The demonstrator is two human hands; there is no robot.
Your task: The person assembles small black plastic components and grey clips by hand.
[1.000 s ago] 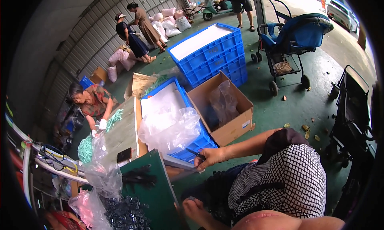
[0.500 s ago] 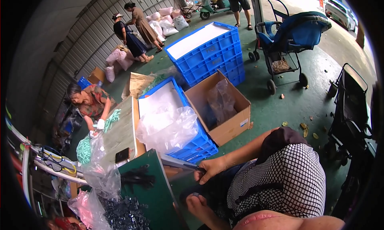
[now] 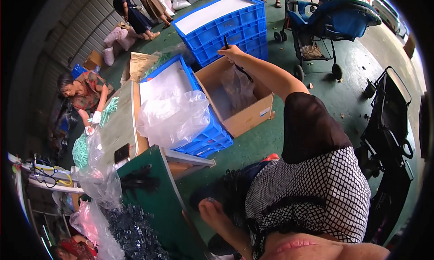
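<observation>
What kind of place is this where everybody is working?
It looks like a small open-sided workshop for sorting and packing parts. Blue plastic crates are stacked on a green floor, a cardboard box stands open, and another person handles green pieces at a table.

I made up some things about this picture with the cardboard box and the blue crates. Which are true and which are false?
1. The right hand is above the cardboard box. True.
2. The black strip lies on the floor. False: it hangs from the right hand.
3. The cardboard box is shut. False: it is open, with clear plastic inside.
4. The left hand is low, near the green table. True.
</observation>
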